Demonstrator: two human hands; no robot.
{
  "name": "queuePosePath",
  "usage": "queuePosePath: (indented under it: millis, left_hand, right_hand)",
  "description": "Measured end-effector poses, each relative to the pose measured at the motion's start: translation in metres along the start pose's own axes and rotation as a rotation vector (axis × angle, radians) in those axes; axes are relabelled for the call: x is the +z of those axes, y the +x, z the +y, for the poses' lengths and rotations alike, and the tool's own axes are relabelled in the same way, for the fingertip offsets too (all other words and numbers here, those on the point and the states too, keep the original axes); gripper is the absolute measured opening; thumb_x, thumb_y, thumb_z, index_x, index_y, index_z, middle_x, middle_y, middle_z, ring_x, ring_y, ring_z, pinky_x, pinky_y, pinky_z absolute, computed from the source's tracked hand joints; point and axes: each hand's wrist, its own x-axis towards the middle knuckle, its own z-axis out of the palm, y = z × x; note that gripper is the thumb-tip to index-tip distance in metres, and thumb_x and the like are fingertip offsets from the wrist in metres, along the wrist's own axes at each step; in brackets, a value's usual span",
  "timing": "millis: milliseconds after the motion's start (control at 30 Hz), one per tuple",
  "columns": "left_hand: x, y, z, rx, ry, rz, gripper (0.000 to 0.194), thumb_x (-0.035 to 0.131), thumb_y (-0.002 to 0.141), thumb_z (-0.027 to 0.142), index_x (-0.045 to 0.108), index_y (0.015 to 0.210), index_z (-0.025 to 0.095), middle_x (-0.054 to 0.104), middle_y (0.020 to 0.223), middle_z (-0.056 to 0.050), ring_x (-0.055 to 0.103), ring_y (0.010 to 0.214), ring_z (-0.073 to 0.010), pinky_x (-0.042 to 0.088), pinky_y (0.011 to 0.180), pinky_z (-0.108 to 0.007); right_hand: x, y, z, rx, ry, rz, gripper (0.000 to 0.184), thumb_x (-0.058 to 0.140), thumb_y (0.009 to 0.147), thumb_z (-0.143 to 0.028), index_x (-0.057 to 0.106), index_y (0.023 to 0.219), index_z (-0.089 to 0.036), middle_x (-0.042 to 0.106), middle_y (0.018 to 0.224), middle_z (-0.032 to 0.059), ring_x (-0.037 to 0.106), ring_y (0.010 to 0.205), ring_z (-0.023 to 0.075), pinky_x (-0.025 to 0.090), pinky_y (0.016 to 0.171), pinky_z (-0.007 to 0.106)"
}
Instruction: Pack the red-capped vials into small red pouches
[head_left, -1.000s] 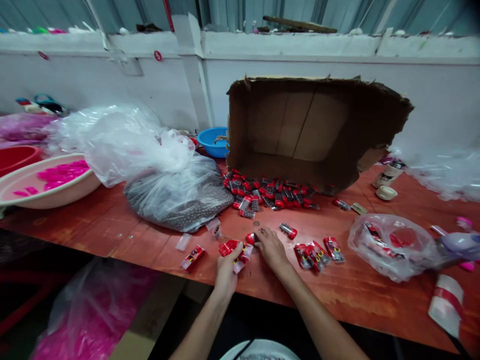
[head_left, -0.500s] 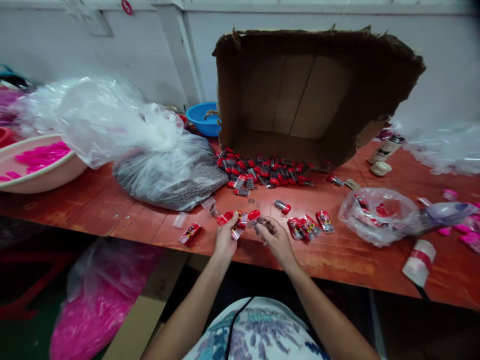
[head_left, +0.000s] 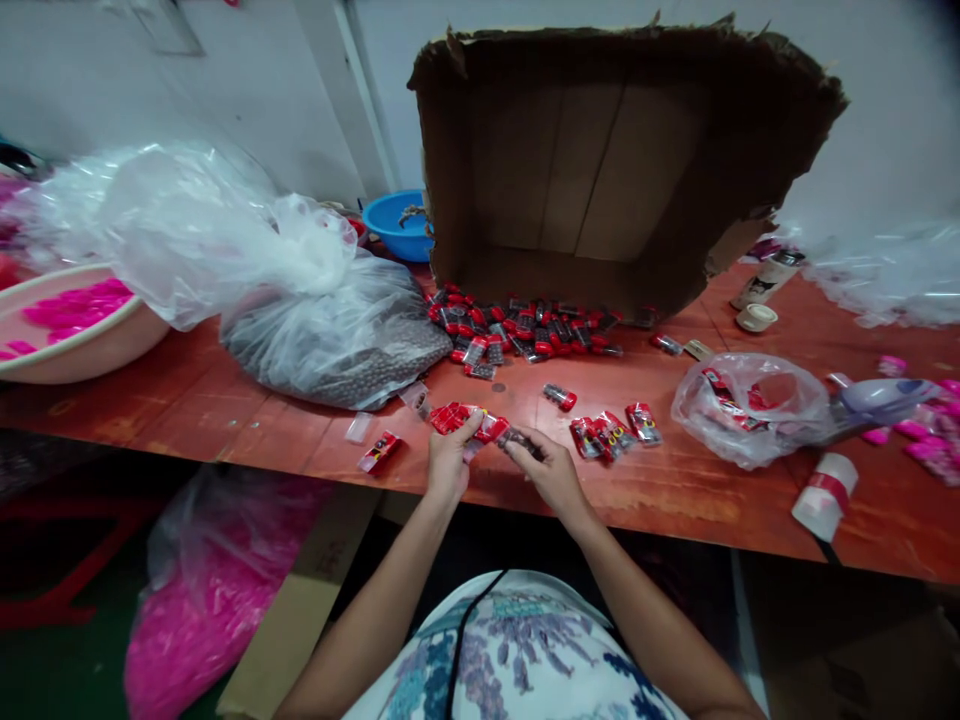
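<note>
My left hand (head_left: 448,466) is closed on red printed plastic sleeves (head_left: 448,416), the thumb pressed on top. In my right hand (head_left: 555,478) is a small clear bottle of dark pellets (head_left: 517,441), pinched between thumb and fingers. Its capped end meets the mouth of a sleeve; how far inside it sits I cannot tell. To the left lies a single red sleeve (head_left: 380,452). Several sleeved bottles (head_left: 613,434) rest right of my right hand. A loose red-capped bottle (head_left: 559,397) lies beyond it, in front of a pile of such bottles (head_left: 525,328).
A torn cardboard box (head_left: 600,170) lies on its side behind the pile. Left stand a knotted bag of dark pellets (head_left: 337,340) and a basin (head_left: 112,345) of pink pieces. Right are an open plastic bag (head_left: 750,440), a tape roll (head_left: 826,495) and a bottle (head_left: 766,283).
My right hand has brought the bottle's red cap to the sleeve in my left hand, and the cap no longer stands clear between the hands. The view has tilted slightly downward.
</note>
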Motion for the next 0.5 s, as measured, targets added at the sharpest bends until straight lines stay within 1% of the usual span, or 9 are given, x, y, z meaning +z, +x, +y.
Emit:
queuePosePath:
  millis: [67, 133, 200, 333, 400, 500]
  left_hand:
    - [0.0, -0.003, 0.002, 0.027, 0.051, -0.059, 0.029, 0.084, 0.052, 0.019, 0.067, 0.074, 0.012, 0.068, 0.069, -0.001, 0.063, 0.061, -0.0135, 0.052, 0.058, -0.025]
    - [0.0, -0.005, 0.003, 0.076, 0.102, -0.084, 0.028, 0.083, 0.053, 0.018, 0.067, 0.075, 0.012, 0.067, 0.068, 0.0, 0.063, 0.062, -0.0135, 0.053, 0.061, -0.026]
    - [0.0, -0.006, 0.005, 0.105, 0.146, -0.084, 0.029, 0.083, 0.053, 0.018, 0.068, 0.077, 0.013, 0.067, 0.069, 0.0, 0.063, 0.062, -0.0135, 0.053, 0.06, -0.026]
    - [0.002, -0.009, 0.007, 0.068, 0.176, -0.088, 0.039, 0.084, 0.052, 0.019, 0.067, 0.086, 0.013, 0.069, 0.075, -0.002, 0.064, 0.065, -0.0153, 0.053, 0.06, -0.026]
    - [0.002, -0.01, 0.007, 0.053, 0.175, -0.095, 0.047, 0.085, 0.049, 0.018, 0.066, 0.092, 0.013, 0.07, 0.077, -0.002, 0.066, 0.067, -0.0168, 0.053, 0.064, -0.028]
    - [0.002, -0.012, 0.006, 0.035, 0.191, -0.134, 0.055, 0.086, 0.046, 0.017, 0.065, 0.097, 0.014, 0.071, 0.077, -0.004, 0.067, 0.07, -0.0184, 0.053, 0.072, -0.032]
  right_hand:
    - [-0.002, 0.0, -0.001, 0.069, 0.058, 0.016, 0.042, 0.058, 0.081, -0.045, 0.065, 0.112, -0.017, 0.061, 0.07, -0.0001, 0.05, 0.053, 0.0097, 0.042, 0.044, 0.019]
    - [-0.006, 0.001, -0.001, 0.121, 0.124, -0.004, 0.044, 0.056, 0.081, -0.047, 0.065, 0.112, -0.016, 0.057, 0.064, -0.0017, 0.045, 0.047, 0.0078, 0.037, 0.039, 0.018]
    - [-0.009, 0.001, -0.002, 0.126, 0.153, -0.029, 0.044, 0.057, 0.08, -0.047, 0.065, 0.111, -0.016, 0.057, 0.065, -0.0017, 0.045, 0.046, 0.0071, 0.037, 0.038, 0.017]
    - [-0.013, 0.0, -0.003, 0.058, 0.076, -0.018, 0.043, 0.059, 0.08, -0.044, 0.065, 0.115, -0.018, 0.059, 0.071, -0.0006, 0.043, 0.048, 0.0066, 0.037, 0.041, 0.018]
    - [-0.014, 0.0, -0.003, 0.017, 0.014, -0.017, 0.041, 0.06, 0.081, -0.041, 0.065, 0.116, -0.02, 0.062, 0.078, 0.0012, 0.045, 0.051, 0.0072, 0.038, 0.044, 0.018]
    - [-0.015, -0.001, -0.002, -0.05, -0.052, -0.06, 0.037, 0.06, 0.081, -0.037, 0.067, 0.115, -0.023, 0.065, 0.092, 0.0037, 0.05, 0.059, 0.0091, 0.042, 0.05, 0.02]
